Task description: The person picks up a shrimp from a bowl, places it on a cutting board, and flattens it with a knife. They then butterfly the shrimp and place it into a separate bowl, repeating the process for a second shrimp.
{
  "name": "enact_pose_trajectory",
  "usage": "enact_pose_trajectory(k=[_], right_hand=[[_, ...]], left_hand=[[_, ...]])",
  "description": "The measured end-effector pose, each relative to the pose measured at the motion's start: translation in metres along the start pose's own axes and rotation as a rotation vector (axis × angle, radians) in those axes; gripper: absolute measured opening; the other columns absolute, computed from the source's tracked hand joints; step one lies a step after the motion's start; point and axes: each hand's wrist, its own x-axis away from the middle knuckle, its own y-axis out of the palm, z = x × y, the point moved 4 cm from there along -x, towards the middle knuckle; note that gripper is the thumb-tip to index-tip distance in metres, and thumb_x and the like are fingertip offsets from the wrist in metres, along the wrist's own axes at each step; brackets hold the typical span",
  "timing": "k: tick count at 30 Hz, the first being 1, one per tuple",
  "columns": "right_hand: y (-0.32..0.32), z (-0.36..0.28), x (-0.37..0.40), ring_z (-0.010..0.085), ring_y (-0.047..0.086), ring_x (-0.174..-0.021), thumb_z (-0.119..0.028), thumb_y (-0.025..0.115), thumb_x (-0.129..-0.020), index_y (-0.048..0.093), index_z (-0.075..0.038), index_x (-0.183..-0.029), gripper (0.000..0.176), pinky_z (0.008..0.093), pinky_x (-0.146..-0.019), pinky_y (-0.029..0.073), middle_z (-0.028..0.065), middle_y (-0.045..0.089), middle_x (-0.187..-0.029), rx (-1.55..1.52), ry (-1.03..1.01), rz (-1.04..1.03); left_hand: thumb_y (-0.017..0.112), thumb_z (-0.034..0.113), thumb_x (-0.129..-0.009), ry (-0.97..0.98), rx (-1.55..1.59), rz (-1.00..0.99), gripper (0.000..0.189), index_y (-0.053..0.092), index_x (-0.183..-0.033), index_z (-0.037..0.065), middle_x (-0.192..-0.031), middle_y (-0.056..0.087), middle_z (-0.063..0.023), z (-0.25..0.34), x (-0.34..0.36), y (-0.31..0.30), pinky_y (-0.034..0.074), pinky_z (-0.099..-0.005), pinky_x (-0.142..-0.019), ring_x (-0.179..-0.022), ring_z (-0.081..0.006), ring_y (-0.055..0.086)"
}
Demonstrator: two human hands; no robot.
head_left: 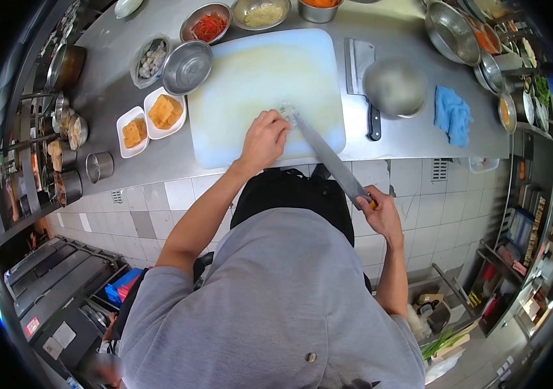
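Observation:
My right hand (382, 212) grips the handle of a long knife (328, 155), whose blade slants up and left over the near edge of the white cutting board (257, 74). My left hand (265, 140) is on the board with its fingers bent together beside the blade's tip. A small heap of pale, translucent bits (287, 110) lies at the tip and my fingertips. What those fingers hold, if anything, is hidden. A cleaver (359, 65) with a black handle lies right of the board, partly under a metal bowl (394, 87).
Left of the board stand two white trays of orange-brown blocks (165, 112), an empty metal bowl (187, 67) and a bag of greyish pieces (152, 59). Behind are bowls of red strips (209, 27) and pale shreds (262, 14). A blue cloth (452, 115) lies at right.

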Motion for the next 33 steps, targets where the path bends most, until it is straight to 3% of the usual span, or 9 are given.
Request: enact_pose_trajectory(k=[3, 6, 12, 15, 18, 21, 24, 27, 33], right_hand=[[0.001, 0.003, 0.0, 0.0205, 0.056, -0.059, -0.014, 0.074, -0.099, 0.069, 0.001, -0.105, 0.017, 0.0347, -0.061, 0.048, 0.0156, 0.065, -0.07, -0.008, 0.023, -0.006], [0.002, 0.004, 0.001, 0.0129, 0.051, -0.065, -0.014, 0.074, -0.1, 0.069, 0.001, -0.106, 0.017, 0.031, -0.062, 0.045, 0.0069, 0.062, -0.072, -0.007, 0.041, -0.011], [0.007, 0.009, 0.002, 0.0127, 0.05, -0.064, -0.013, 0.074, -0.1, 0.069, 0.001, -0.106, 0.017, 0.0303, -0.061, 0.044, 0.0072, 0.062, -0.072, -0.015, 0.068, -0.026], [0.008, 0.007, 0.003, 0.013, 0.05, -0.064, -0.013, 0.074, -0.099, 0.069, 0.002, -0.106, 0.017, 0.0305, -0.061, 0.044, 0.0071, 0.062, -0.072, -0.025, 0.041, -0.013], [0.009, 0.004, 0.004, 0.0132, 0.05, -0.064, -0.013, 0.074, -0.099, 0.069, 0.002, -0.105, 0.017, 0.0306, -0.06, 0.043, 0.0072, 0.062, -0.071, -0.017, 0.039, -0.003], [0.01, 0.003, 0.004, 0.0135, 0.049, -0.063, -0.013, 0.074, -0.099, 0.069, 0.002, -0.105, 0.016, 0.0307, -0.059, 0.043, 0.0074, 0.061, -0.071, -0.038, 0.044, -0.002], [0.008, -0.002, 0.005, 0.0219, 0.055, -0.058, -0.014, 0.073, -0.099, 0.069, 0.001, -0.105, 0.017, 0.0351, -0.06, 0.048, 0.0162, 0.065, -0.071, 0.013, 0.029, 0.004], [0.01, 0.0, 0.006, 0.0226, 0.056, -0.059, -0.013, 0.074, -0.098, 0.069, 0.001, -0.105, 0.017, 0.0355, -0.06, 0.049, 0.0169, 0.065, -0.071, -0.002, 0.007, 0.022], [0.018, 0.004, 0.009, 0.0255, 0.059, -0.059, -0.013, 0.075, -0.098, 0.068, 0.001, -0.105, 0.017, 0.036, -0.061, 0.05, 0.019, 0.068, -0.074, -0.017, 0.003, 0.042]], left_hand=[[0.074, 0.002, -0.091, -0.155, 0.131, 0.007, 0.008, 0.073, -0.099, 0.002, -0.099, 0.064, -0.012, -0.01, 0.003, -0.002, 0.053, -0.0396, -0.086, -0.094, -0.0288, 0.063], [0.072, 0.004, -0.096, -0.292, 0.326, 0.033, 0.004, 0.072, -0.099, 0.001, -0.096, 0.064, -0.0084, -0.028, 0.011, -0.004, 0.051, -0.0343, -0.081, -0.086, -0.0198, 0.061], [0.072, 0.008, -0.1, -0.453, 0.46, 0.08, 0.005, 0.072, -0.099, 0.002, -0.092, 0.061, -0.0009, -0.038, 0.021, -0.023, 0.044, -0.0255, -0.074, -0.079, -0.0091, 0.05], [0.073, 0.008, -0.099, -0.488, 0.486, 0.118, 0.006, 0.074, -0.1, 0.003, -0.091, 0.061, -0.0007, -0.043, 0.017, -0.034, 0.044, -0.0257, -0.073, -0.08, -0.0093, 0.05], [0.074, 0.005, -0.095, -0.393, 0.362, 0.166, 0.005, 0.074, -0.099, 0.001, -0.092, 0.065, -0.0072, -0.033, 0.0, -0.043, 0.051, -0.0318, -0.079, -0.084, -0.0173, 0.06], [0.076, 0.004, -0.091, -0.174, 0.238, 0.141, 0.006, 0.075, -0.097, 0.002, -0.094, 0.066, -0.0098, -0.026, -0.023, -0.033, 0.053, -0.0374, -0.082, -0.089, -0.025, 0.063], [0.077, 0.006, -0.088, -0.034, 0.04, 0.076, 0.01, 0.076, -0.097, 0.001, -0.095, 0.066, -0.0118, -0.021, -0.036, -0.023, 0.053, -0.0423, -0.087, -0.097, -0.0316, 0.063], [0.076, 0.008, -0.089, -0.029, -0.024, -0.021, 0.009, 0.076, -0.095, 0.001, -0.096, 0.066, -0.011, -0.025, -0.042, -0.014, 0.053, -0.0428, -0.09, -0.102, -0.0318, 0.062], [0.07, 0.008, -0.093, -0.036, -0.061, -0.002, 0.008, 0.075, -0.092, 0.001, -0.098, 0.067, -0.0132, -0.039, -0.044, -0.007, 0.053, -0.0442, -0.09, -0.102, -0.0333, 0.063]])
